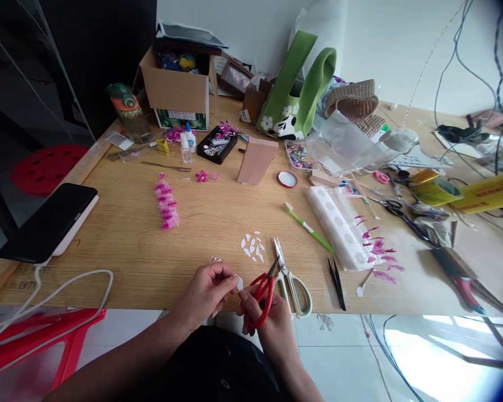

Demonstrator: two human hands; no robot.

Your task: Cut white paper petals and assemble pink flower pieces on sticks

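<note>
My left hand (209, 287) is closed in a pinch at the table's front edge, with a small white paper piece (239, 283) between finger and thumb. Red-handled scissors (265, 298) hang in my right hand (266, 321), their dark blades pointing up and away. The fingertips of that hand meet the lower end of the paper piece. Just beyond lie several white leaf-shaped cutouts (252, 247). White-handled scissors (292, 282) rest flat beside my right hand, and black tweezers (336, 283) lie farther right.
A green toothbrush (308, 226), a white padded roll (339, 229) and pink feathery sprigs (379, 251) lie on the right. A pink fuzzy strip (166, 204) is at left, near a phone on a power bank (50, 223). A wooden block (257, 162) stands behind.
</note>
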